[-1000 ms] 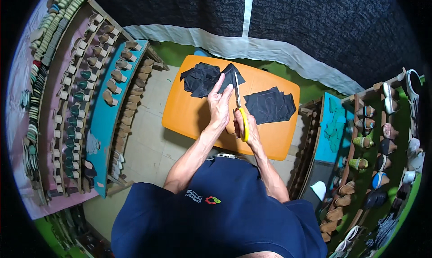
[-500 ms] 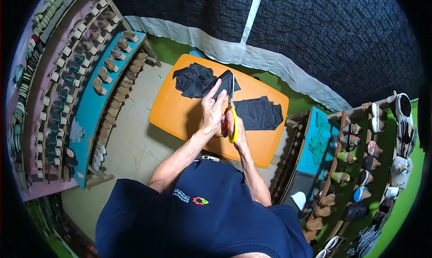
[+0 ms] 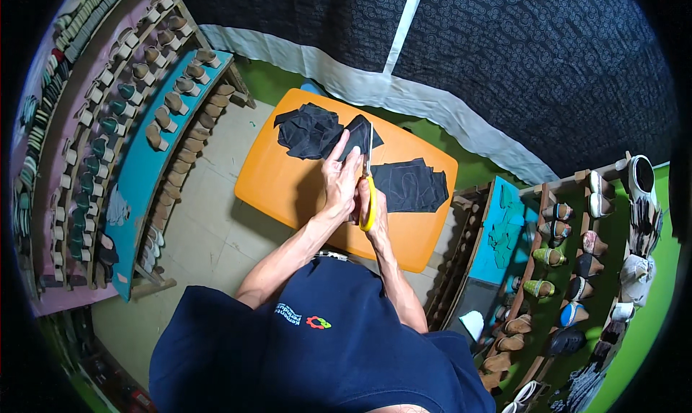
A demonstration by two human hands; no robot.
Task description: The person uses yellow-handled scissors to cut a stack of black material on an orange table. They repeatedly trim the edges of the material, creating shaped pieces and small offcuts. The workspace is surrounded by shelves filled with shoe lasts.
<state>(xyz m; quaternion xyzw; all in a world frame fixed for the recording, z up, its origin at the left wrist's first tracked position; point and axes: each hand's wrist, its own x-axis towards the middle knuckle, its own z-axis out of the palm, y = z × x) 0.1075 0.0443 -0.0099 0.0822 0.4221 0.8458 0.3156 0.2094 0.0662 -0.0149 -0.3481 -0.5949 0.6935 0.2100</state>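
My left hand (image 3: 340, 181) is closed on a small piece of black fabric (image 3: 360, 133) over the table, its fingers pointing away from me along the cloth. In my right hand (image 3: 375, 222) is a pair of scissors (image 3: 370, 210) with yellow handles. The silver blades point away from me and lie along the right part of the held piece. To the left of the blades is a crumpled heap of black fabric pieces (image 3: 308, 130). A flatter stack of black fabric (image 3: 411, 187) with faint curved outlines lies to the right, beside my right hand.
The orange table (image 3: 270, 189) stands in front of me. Racks of shoes and shoe lasts (image 3: 173, 103) line the left, and another shoe rack (image 3: 548, 258) stands at the right. Green scraps (image 3: 507, 222) lie on a blue shelf. A dark patterned curtain (image 3: 504, 67) hangs behind the table.
My right hand and the scissors have shifted slightly, and the handles look narrower. My left hand keeps its hold on the fabric. The whole view has moved a little.
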